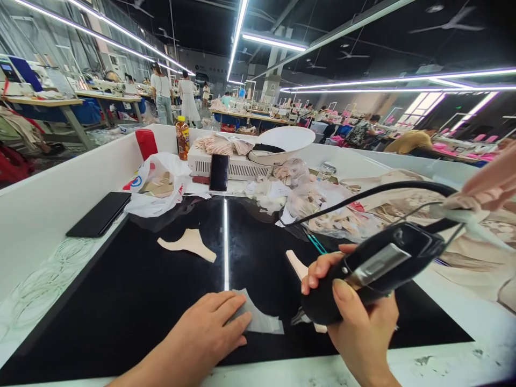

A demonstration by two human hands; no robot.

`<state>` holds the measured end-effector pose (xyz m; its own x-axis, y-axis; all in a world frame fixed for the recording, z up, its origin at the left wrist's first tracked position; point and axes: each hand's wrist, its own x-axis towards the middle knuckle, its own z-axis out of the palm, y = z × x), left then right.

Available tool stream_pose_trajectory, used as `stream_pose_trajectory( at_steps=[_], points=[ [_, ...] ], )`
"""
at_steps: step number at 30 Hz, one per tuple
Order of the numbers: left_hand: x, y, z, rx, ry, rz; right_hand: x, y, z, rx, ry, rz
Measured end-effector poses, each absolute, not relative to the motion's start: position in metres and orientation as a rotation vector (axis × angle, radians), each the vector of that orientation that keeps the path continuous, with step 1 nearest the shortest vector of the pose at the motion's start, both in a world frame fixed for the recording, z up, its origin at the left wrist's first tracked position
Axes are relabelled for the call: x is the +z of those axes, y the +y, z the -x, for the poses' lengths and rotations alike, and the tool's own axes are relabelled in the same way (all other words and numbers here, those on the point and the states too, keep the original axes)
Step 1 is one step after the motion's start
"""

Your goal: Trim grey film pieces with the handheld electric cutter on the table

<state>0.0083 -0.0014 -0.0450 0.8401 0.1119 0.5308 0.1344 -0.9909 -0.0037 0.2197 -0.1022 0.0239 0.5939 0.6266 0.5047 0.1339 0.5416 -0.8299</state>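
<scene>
My left hand [215, 328] lies palm down with its fingers stretched out, pressing a small grey-white curved piece [260, 317] onto the black mat [161, 301]. In my right hand [363, 322] is a black corded hand tool [374, 269], gripped around its body. Its metal tip [300, 317] points down and left, just to the right of the grey-white piece. Partly behind the tool lies a beige strip of fabric [296, 263]. Another beige curved fabric piece [187, 244] rests farther back on the left of the mat.
At the back stand a white plastic bag [159, 183], a phone [219, 173], a white vented box [250, 171] and a bottle [183, 140]. Teal tweezers [315, 242] lie behind the tool, near bagged fabric scraps [322, 204]. The tool's black cord [374, 189] arches across the right.
</scene>
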Motion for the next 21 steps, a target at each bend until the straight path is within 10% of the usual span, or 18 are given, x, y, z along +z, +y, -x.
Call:
stream_pose_trajectory(
  at_steps=[21],
  points=[
    [-0.026, -0.012, -0.023, -0.621, -0.020, 3.041, 0.020, -0.090, -0.201, 0.516, -0.929, 0.891]
  ],
)
